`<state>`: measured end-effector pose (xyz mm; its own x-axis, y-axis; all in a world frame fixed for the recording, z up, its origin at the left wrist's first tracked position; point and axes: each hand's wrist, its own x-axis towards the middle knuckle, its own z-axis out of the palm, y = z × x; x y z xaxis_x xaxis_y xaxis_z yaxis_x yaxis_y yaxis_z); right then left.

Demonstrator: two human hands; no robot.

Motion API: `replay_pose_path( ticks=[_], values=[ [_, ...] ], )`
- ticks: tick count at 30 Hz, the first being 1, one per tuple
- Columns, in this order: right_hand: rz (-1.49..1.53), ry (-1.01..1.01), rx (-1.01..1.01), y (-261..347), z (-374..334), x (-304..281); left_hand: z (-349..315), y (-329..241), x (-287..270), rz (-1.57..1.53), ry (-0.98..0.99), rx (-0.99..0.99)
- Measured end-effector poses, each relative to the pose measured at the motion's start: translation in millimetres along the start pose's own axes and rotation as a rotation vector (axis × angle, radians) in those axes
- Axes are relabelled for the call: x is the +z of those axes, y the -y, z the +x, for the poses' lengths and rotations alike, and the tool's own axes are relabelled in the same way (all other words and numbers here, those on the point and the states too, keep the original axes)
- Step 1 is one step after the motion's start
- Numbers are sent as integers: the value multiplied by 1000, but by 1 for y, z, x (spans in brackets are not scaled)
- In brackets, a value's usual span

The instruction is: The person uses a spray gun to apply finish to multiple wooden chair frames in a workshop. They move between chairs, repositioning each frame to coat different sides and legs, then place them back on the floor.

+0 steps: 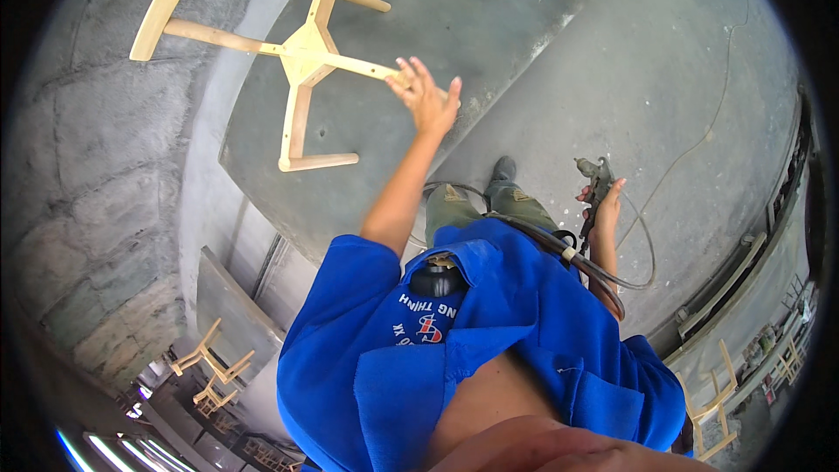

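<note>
The left hand is stretched out with its fingers spread and nothing grasped, its fingertips touching or just beside the end of one rail of an unfinished wooden chair frame. The frame is laid on its side on a grey raised platform, toward the platform's far left part, its pale legs splayed from a central joint. The right hand is closed around a pneumatic hand tool, held upright beside the person's right leg over the concrete floor. A dark air hose is seen running from the tool across the blue shirt.
</note>
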<state>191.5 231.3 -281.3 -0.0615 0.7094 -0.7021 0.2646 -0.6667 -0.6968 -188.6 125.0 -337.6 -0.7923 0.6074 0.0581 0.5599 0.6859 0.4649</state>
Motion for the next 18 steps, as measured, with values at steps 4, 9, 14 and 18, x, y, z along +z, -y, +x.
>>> replay_pose_path(
  ticks=[4, 9, 14, 18],
  values=[
    [21, 95, -82, 22, -8, 19, 50, -76, 30, -107, 1, -210],
    [66, 138, -243, 67, -22, 45, 140, -143, 23, -333, 27, -389],
    [271, 260, -416, 117, -39, 49, 138, -95, -6, -203, -259, -12],
    [484, 437, -307, 134, -11, 53, -23, -7, -1, -260, 26, 332]
  ],
)
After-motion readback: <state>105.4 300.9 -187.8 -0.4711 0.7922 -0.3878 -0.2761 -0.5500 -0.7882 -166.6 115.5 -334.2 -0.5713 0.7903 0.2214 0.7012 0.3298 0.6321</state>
